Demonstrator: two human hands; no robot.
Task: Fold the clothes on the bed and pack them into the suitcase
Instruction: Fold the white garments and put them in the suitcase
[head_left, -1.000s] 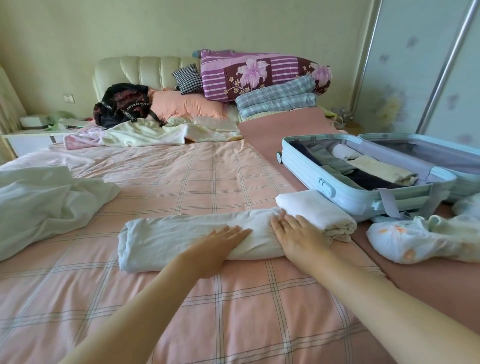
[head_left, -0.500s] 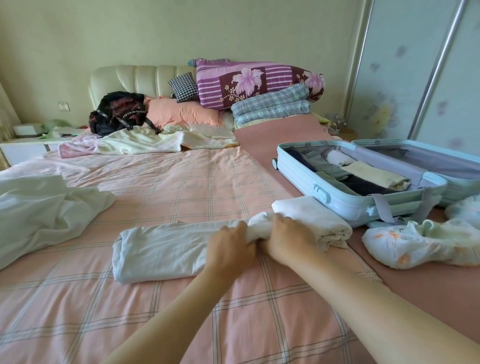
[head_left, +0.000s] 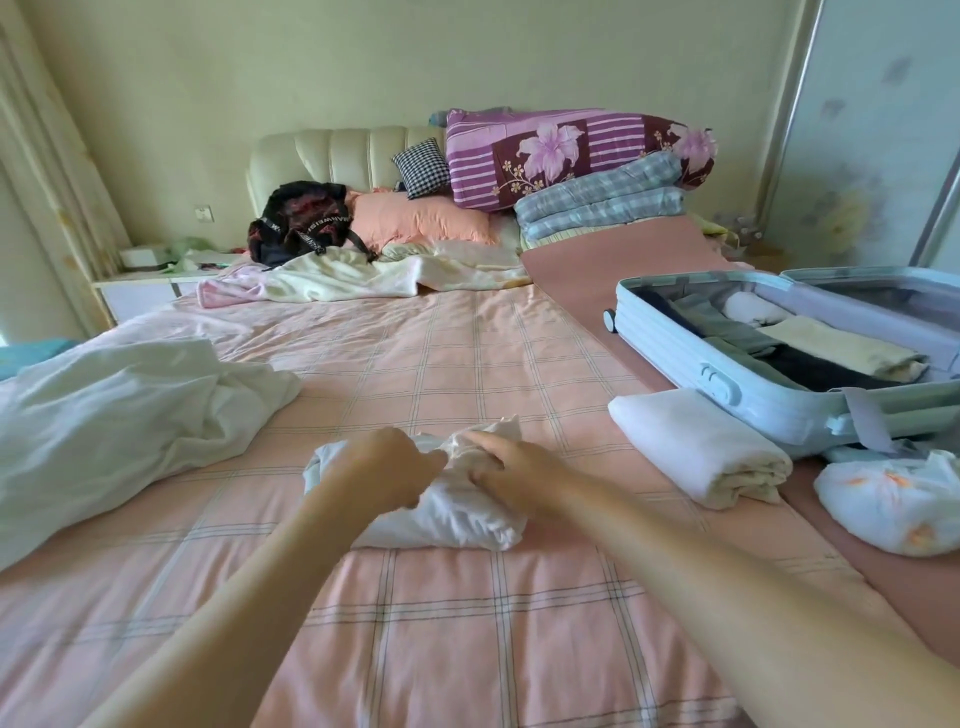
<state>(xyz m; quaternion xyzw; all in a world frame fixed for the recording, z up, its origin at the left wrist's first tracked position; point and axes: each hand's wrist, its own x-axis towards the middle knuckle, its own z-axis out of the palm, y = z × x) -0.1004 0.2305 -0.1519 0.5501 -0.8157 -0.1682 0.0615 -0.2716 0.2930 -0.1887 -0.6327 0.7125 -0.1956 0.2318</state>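
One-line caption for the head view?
Left hand and right hand hold a white garment on the bed, near a partly packed suitcase.

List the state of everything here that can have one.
Light blue hard-shell suitcase, open, partly packed.
Small white cloth garment, bunched, half folded.
Left grip, clutching that garment.
Right grip, pinching that garment.
Thick white cloth rectangle, folded, outside the suitcase.
Large white crumpled cloth, unfolded.

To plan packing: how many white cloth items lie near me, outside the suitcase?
4: crumpled sheet at left, small bundle at centre, folded cloth beside the suitcase, orange-printed bundle far right. Others may be hidden.
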